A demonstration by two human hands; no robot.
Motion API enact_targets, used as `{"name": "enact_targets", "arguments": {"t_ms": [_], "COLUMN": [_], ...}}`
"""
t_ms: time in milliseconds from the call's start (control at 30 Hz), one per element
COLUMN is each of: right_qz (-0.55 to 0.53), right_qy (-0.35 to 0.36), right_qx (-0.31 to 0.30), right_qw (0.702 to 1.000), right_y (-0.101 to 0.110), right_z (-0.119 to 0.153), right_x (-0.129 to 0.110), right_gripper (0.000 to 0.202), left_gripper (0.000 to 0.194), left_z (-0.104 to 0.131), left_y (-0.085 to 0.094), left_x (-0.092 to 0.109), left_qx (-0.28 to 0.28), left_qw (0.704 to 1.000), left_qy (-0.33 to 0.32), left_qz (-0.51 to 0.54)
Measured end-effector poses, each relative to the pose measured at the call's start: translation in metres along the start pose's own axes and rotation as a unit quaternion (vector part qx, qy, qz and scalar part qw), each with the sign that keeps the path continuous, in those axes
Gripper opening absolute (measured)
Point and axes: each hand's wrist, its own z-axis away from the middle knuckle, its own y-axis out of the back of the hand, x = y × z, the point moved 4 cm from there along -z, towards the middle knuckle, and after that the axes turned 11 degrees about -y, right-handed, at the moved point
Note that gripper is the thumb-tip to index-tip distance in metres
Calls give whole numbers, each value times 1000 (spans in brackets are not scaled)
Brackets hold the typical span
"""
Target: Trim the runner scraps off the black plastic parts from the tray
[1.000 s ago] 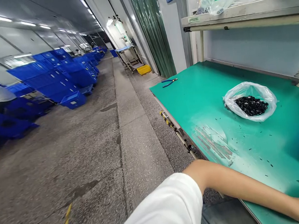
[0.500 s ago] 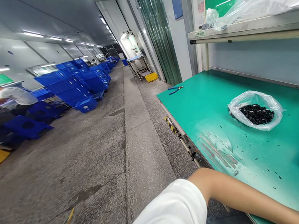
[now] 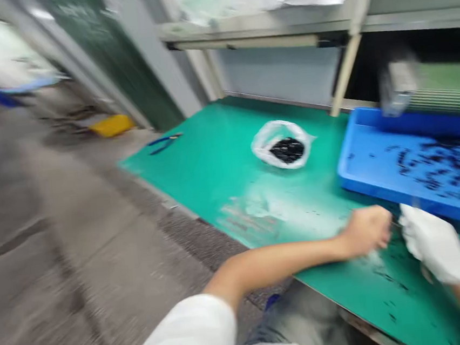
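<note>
My bare left hand [image 3: 368, 231] is curled closed just above the green tabletop [image 3: 212, 152], left of my right hand. My right hand [image 3: 436, 242] wears a white glove, and its fingers are closed too. A thin dark bit shows between the two hands, too smeared to name. Just beyond them lies a blue tray [image 3: 348, 174] with many small black pieces [image 3: 436, 166] scattered inside. More black scraps [image 3: 392, 317] lie on the table around the hands. Further left stands an open clear plastic bag [image 3: 263, 145] of black parts [image 3: 287, 149].
Blue-handled pliers [image 3: 164, 142] rest near the table's far left corner. A shelf [image 3: 248, 24] bearing plastic bags runs above the back edge, on a pale post [image 3: 346, 74]. Ridged green stacked material [image 3: 449, 86] sits behind the tray. A yellow bin [image 3: 112, 126] is on the floor.
My view has swung right and down, from the aisle to the table. Both hands and the blue tray have come into view; before, only my left arm showed.
</note>
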Motion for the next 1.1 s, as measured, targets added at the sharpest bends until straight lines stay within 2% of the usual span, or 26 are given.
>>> {"name": "enact_targets", "arguments": {"t_ms": [33,100,167,200,267,333,400,467,533,600,700,767,867,1000,1100], "right_qz": [12,37,71,81,93,86,50,-6,-68,-130,-196,-190,-169,-162,-145], "right_qy": [-32,-52,-9,10,47,61,69,65,49,45,56,65,98,110,100], "right_qx": [-10,-64,-117,-125,-122,-118,-103,-75,-42,13,159,233,290,314,307], "right_qw": [999,996,990,989,987,987,991,995,996,990,966,951,937,929,935], "right_y": [4,10,16,21,29,35,40,44,44,44,44,42,38,36,37], "right_z": [-3,-13,-21,-24,-26,-26,-27,-29,-32,-32,-31,-30,-30,-32,-35], "right_x": [-2,-9,-17,-19,-21,-19,-18,-18,-19,-20,-19,-16,-11,-3,-2], "right_gripper": [35,34,24,17,7,8,13,14,19,34,39,32,22,24,23], "left_gripper": [43,43,39,36,27,21,15,11,12,6,5,7,6,5,5], "left_z": [-5,-17,-25,-27,-32,-41,-60,-93,-137,-186,-258,-298,-344,-380,-388], "left_y": [6,22,33,36,42,43,40,35,29,22,3,-20,-66,-120,-141], "left_x": [2,-1,-2,1,14,35,58,73,73,60,26,3,-26,-55,-71], "left_qx": [-7,48,101,122,156,161,130,71,7,-57,-129,-162,-200,-233,-259], "left_qw": [1000,995,987,984,978,978,983,993,1000,991,936,907,878,849,836], "left_qy": [9,43,60,66,62,46,26,8,2,5,-9,-36,-78,-88,-80], "left_qz": [28,80,108,114,120,125,123,92,19,-123,-328,-387,-427,-467,-477]}}
